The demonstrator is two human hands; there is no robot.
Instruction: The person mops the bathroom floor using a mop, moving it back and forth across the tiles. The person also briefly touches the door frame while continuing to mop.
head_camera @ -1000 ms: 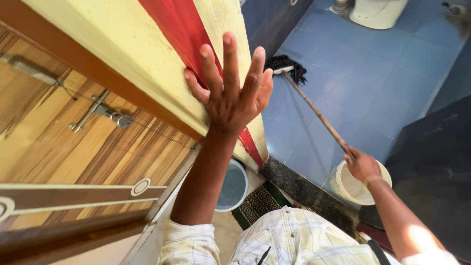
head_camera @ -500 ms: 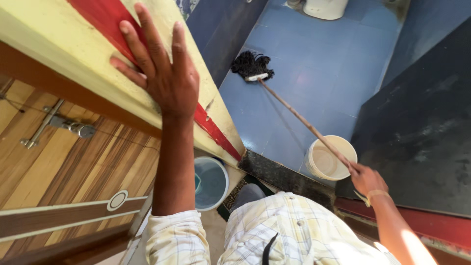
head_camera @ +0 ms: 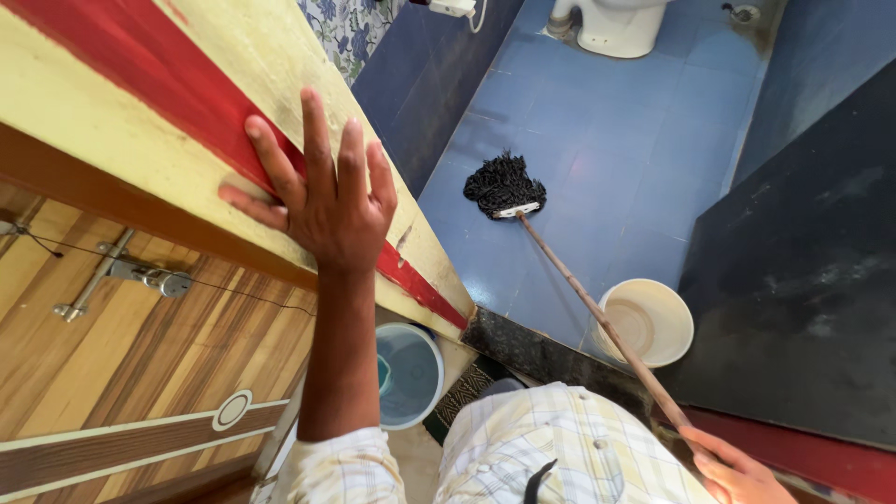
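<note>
Head view: right hand (head_camera: 737, 471) at 5 o'clock, closed around the top end of the wooden mop (head_camera: 560, 266); black head lies on the blue floor (head_camera: 635, 140) near centre. Long, stiff, light stick with a soft, floppy head, probably wet; best gripped high. Left hand (head_camera: 322, 205) splayed flat on the yellow wall (head_camera: 112, 121), 10 o'clock. One mop, two buckets: cream bucket (head_camera: 651, 322), blue bucket (head_camera: 408, 373).

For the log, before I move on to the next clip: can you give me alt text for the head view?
A person's right hand grips a wooden-handled mop whose black head rests on a blue tiled floor, while the left hand lies flat against a yellow and red door frame. A cream bucket stands beside the handle, and a blue bucket sits by the wooden door.
</note>
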